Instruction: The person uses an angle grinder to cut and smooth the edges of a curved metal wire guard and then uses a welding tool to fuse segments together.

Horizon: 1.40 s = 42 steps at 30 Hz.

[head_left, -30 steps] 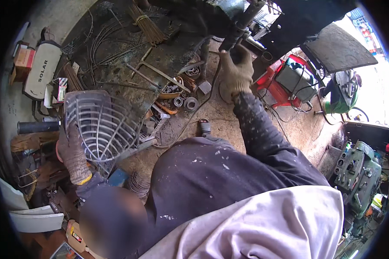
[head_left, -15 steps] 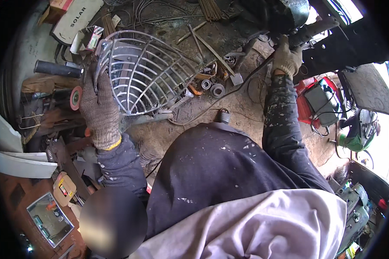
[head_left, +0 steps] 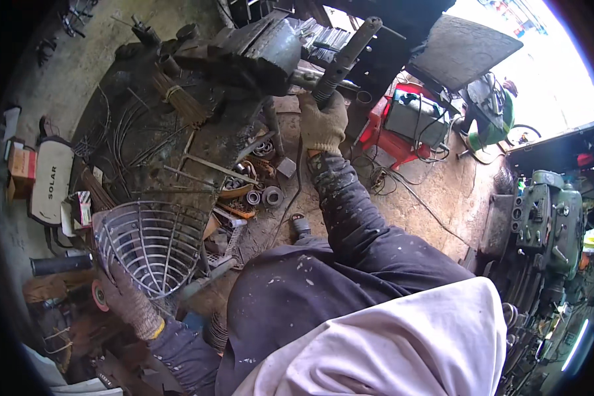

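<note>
My left hand (head_left: 127, 300), in a knitted work glove, grips the left rim of a cone-shaped cage of welded metal bars (head_left: 155, 247). The cage rests at the near edge of a dark worktable (head_left: 135, 135). Beside that hand, an angle grinder shows a black handle (head_left: 61, 264) and a reddish disc (head_left: 99, 295). My right hand (head_left: 324, 123), also gloved, is closed round the spring-coiled handle of a welding electrode holder (head_left: 344, 63). A thin rod juts from the holder's tip. Its dark cable (head_left: 299, 175) hangs below the hand.
Metal rings (head_left: 272, 197) and scrap pieces lie on the table's right side. Rod bundles (head_left: 178, 99) are farther back. On the right, a grey boxy machine (head_left: 416, 119) sits in a red plastic frame, with cables (head_left: 419, 191) across the floor. A green lathe-like machine (head_left: 548, 218) stands farther right.
The view has swung right, so the table and cage appear farther left and lower. The electrode holder now points more upward, in my right hand. My left hand stays at the cage's rim.
</note>
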Each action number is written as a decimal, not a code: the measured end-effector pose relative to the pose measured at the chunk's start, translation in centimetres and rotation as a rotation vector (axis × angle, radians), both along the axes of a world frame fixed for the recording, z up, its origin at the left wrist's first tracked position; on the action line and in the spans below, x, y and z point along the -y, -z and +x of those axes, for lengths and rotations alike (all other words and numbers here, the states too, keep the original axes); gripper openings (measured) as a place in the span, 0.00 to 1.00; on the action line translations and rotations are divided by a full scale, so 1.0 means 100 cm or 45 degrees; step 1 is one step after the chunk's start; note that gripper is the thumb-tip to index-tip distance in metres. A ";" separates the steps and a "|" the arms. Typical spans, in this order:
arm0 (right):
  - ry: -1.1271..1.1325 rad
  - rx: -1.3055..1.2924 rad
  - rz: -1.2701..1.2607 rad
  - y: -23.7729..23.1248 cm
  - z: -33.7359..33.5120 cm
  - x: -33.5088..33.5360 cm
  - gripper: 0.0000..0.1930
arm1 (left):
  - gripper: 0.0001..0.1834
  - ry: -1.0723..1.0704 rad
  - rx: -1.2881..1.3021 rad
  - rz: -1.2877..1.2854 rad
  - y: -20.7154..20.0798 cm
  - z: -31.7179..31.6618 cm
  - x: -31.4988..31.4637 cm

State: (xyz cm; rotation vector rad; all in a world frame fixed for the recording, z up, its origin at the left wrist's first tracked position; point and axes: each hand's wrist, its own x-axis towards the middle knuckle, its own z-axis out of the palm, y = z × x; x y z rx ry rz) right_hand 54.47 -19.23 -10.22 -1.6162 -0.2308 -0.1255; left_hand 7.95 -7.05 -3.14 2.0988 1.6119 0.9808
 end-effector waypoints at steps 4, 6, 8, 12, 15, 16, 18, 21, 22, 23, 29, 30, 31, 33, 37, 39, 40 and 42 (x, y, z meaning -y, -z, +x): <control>0.021 0.147 -0.081 0.005 0.019 0.023 0.17 | 0.29 0.011 -0.012 0.045 0.004 0.009 -0.002; -0.107 0.263 0.209 0.017 0.028 0.034 0.16 | 0.27 0.009 0.016 0.046 0.005 0.017 -0.003; -0.260 0.095 0.371 0.000 0.012 0.047 0.16 | 0.26 -0.010 -0.052 0.203 0.012 0.006 -0.003; -0.481 -0.188 0.254 -0.016 -0.023 0.091 0.14 | 0.23 0.043 -0.341 0.564 -0.005 -0.005 0.015; -0.603 -0.194 0.096 0.006 -0.038 0.132 0.15 | 0.21 0.039 -0.357 0.372 -0.020 0.038 0.031; -0.685 -0.243 -0.018 0.004 -0.045 0.146 0.17 | 0.21 0.111 -0.372 0.442 -0.016 0.033 0.027; -0.880 -0.289 -0.027 0.008 -0.057 0.162 0.20 | 0.20 0.122 -0.423 0.508 -0.010 0.023 0.020; -1.002 -0.355 -0.236 0.019 -0.081 0.175 0.22 | 0.20 0.115 -0.470 0.621 0.001 0.018 0.025; -0.990 -0.378 -0.209 0.026 -0.088 0.179 0.24 | 0.20 0.162 -0.422 0.622 0.003 0.017 0.026; -0.990 -0.382 -0.232 0.030 -0.096 0.185 0.24 | 0.20 0.209 -0.374 0.623 0.004 0.017 0.026; -1.167 -0.357 -0.130 0.044 -0.127 0.208 0.30 | 0.23 0.310 -0.448 0.755 -0.005 0.020 0.035; -1.118 -0.383 -0.130 0.039 -0.138 0.206 0.30 | 0.20 0.342 -0.565 0.772 -0.010 0.027 0.036; -1.107 -0.475 -0.163 0.035 -0.148 0.205 0.29 | 0.18 0.361 -0.693 0.783 -0.016 0.029 0.038; -1.145 -0.245 -0.328 0.047 -0.152 0.205 0.28 | 0.18 0.386 -0.704 0.744 -0.024 0.031 0.037; -1.303 -0.318 -0.397 0.052 -0.162 0.194 0.29 | 0.20 0.447 -0.736 0.834 -0.029 0.036 0.036; -1.326 -0.213 -0.559 0.055 -0.155 0.182 0.32 | 0.21 0.563 -0.779 0.987 -0.030 0.040 0.036; -1.424 -0.094 -0.707 0.049 -0.151 0.170 0.33 | 0.21 0.554 -0.802 0.982 -0.032 0.040 0.038; -1.553 0.005 -0.697 0.057 -0.147 0.152 0.36 | 0.23 0.557 -0.819 0.749 -0.038 0.040 0.045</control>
